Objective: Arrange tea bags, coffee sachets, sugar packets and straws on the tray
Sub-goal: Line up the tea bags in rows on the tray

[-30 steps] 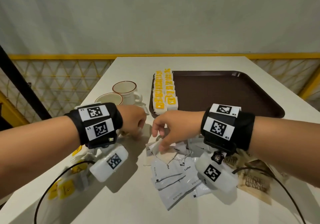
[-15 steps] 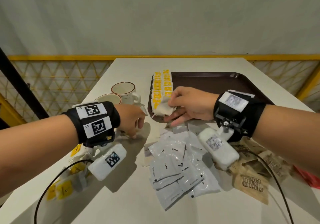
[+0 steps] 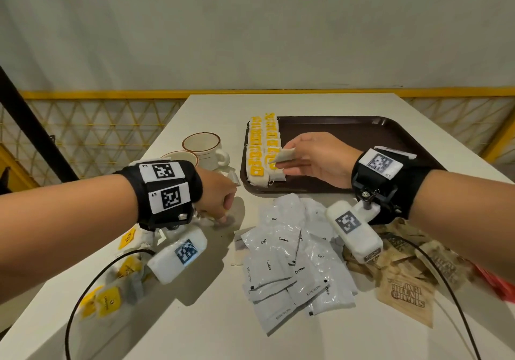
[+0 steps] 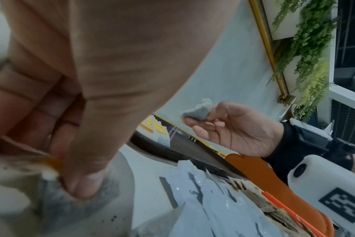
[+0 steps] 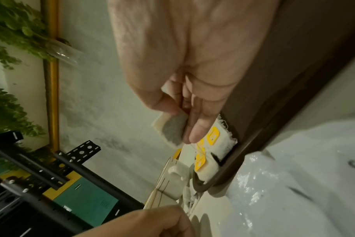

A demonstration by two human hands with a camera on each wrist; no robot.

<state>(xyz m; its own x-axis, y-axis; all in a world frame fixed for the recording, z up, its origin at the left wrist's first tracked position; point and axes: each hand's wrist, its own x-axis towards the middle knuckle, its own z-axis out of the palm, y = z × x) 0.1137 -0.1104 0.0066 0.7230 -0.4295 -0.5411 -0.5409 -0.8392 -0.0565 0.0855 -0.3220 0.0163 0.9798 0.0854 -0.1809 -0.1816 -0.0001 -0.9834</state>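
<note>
While the brown tray [image 3: 390, 136] carries two rows of yellow-tagged tea bags [image 3: 263, 147] along its left edge, the right hand [image 3: 315, 158] pinches one tea bag [image 3: 285, 155] just above them. Left hand [image 3: 217, 195], fingers curled, presses a tea bag on the table [image 3: 211, 318] near the cups [image 3: 202, 147]; coffee sachets [image 3: 292, 262] and sugar packets [image 3: 404, 295] lie loose, nearer.

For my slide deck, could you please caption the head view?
Right hand pinches a white paper tea bag above yellow-tagged rows on the brown plastic tray.

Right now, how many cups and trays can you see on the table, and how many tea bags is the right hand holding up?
Cups: 2
Tray: 1
Tea bag pinched in the right hand: 1
Total: 4
</note>
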